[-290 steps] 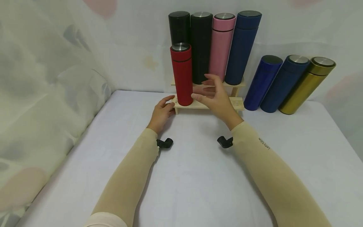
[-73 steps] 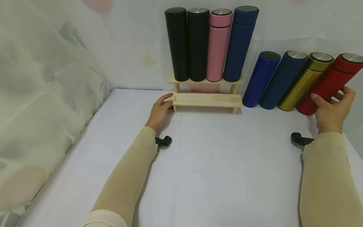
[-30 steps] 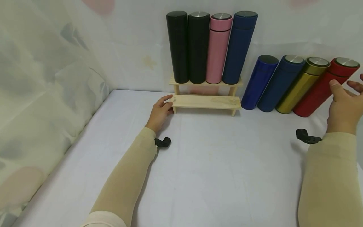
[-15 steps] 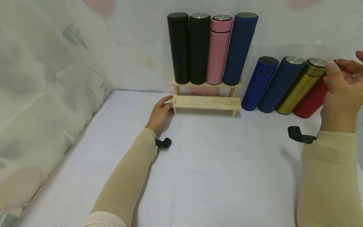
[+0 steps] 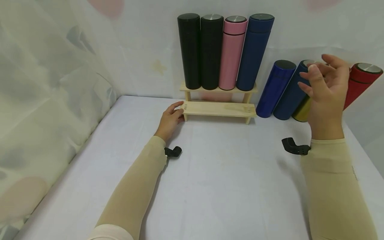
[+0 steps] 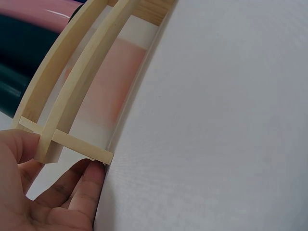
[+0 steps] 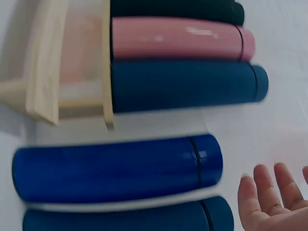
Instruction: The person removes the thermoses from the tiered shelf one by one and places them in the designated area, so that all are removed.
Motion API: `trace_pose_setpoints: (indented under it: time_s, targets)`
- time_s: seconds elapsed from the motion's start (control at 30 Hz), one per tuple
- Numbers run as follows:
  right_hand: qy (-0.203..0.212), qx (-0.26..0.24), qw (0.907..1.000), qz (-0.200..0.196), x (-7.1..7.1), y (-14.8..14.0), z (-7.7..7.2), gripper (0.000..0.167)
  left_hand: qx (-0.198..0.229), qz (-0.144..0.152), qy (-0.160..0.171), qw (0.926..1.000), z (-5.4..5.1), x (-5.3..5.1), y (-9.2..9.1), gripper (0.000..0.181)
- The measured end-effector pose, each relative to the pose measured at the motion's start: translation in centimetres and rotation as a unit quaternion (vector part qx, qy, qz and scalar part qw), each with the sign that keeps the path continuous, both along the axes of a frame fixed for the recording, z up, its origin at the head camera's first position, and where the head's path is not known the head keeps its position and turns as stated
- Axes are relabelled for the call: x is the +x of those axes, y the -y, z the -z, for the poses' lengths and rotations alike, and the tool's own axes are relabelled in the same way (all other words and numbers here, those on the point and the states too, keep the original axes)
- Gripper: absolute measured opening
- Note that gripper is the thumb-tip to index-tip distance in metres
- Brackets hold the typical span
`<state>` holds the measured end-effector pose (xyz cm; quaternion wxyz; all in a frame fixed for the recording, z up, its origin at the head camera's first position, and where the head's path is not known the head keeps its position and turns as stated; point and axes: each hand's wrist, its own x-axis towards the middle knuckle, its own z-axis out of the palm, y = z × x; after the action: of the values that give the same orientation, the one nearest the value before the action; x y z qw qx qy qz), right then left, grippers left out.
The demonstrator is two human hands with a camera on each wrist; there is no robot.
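Note:
My left hand (image 5: 170,120) touches the left end of the two-tier wooden stand (image 5: 219,109); in the left wrist view its thumb and fingertips rest at the stand's end (image 6: 82,146). On the upper tier stand two black bottles (image 5: 189,53), a pink bottle (image 5: 232,56) and a dark blue bottle (image 5: 255,53). My right hand (image 5: 327,93) is raised, fingers loosely bent and holding nothing, in front of a gold bottle (image 5: 302,108) that it mostly hides. In the right wrist view its fingers (image 7: 269,190) are beside the bottle tops.
Right of the stand, a bright blue bottle (image 5: 275,88), a navy bottle (image 5: 291,91) and a red bottle (image 5: 361,83) stand on the white-covered table (image 5: 222,186). Patterned cloth (image 5: 45,100) hangs at the left; a pale wall covering (image 5: 144,43) is behind.
My right hand has let go of the red bottle, now beside the gold one after standing on the lower tier, then risen and moved left. My left hand has stayed at the stand.

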<state>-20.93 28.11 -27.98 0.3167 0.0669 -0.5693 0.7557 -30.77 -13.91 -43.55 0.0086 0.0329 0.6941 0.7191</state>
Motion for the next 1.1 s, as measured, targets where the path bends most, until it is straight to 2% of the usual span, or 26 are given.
trace_pose_setpoints:
  time_s: [0.07, 0.23, 0.33, 0.47, 0.57, 0.83, 0.97, 1.1]
  targets:
    - [-0.002, 0.01, 0.9998, -0.016, -0.2, 0.7, 0.3, 0.054, -0.001, 0.001, 0.0, 1.0, 0.0, 0.0, 0.0, 0.043]
    - [0.005, 0.072, 0.9965, -0.042, -1.0, 2.6, 0.9, 0.058, -0.002, -0.002, 0.001, 1.0, 0.0, 0.0, 0.2, 0.043]
    - [0.028, 0.112, 0.9924, -0.043, -1.6, 3.5, 1.2, 0.065, 0.001, -0.003, 0.002, 1.0, 0.0, 0.0, 0.3, 0.044]
    - [0.073, 0.19, 0.9789, -0.019, -2.3, 4.5, 1.4, 0.072, 0.005, 0.001, 0.0, 1.0, 0.1, 0.0, 0.2, 0.043]
    - [0.087, 0.236, 0.9678, -0.006, -3.0, 5.2, 1.6, 0.077, 0.006, 0.003, -0.003, 1.0, 0.1, 0.0, 0.1, 0.043]
    - [0.108, 0.27, 0.9567, -0.006, -5.4, 6.3, 2.0, 0.087, 0.001, 0.004, 0.0, 1.0, -0.1, -0.1, 0.0, 0.042]
    - [0.124, 0.268, 0.9552, -0.005, -6.5, 6.8, 2.0, 0.09, -0.001, 0.002, 0.001, 1.0, 0.0, -0.1, 0.1, 0.042]
    - [0.123, 0.276, 0.9533, 0.009, -7.7, 7.3, 1.7, 0.094, 0.001, 0.002, 0.001, 1.0, 0.0, -0.1, 0.1, 0.042]
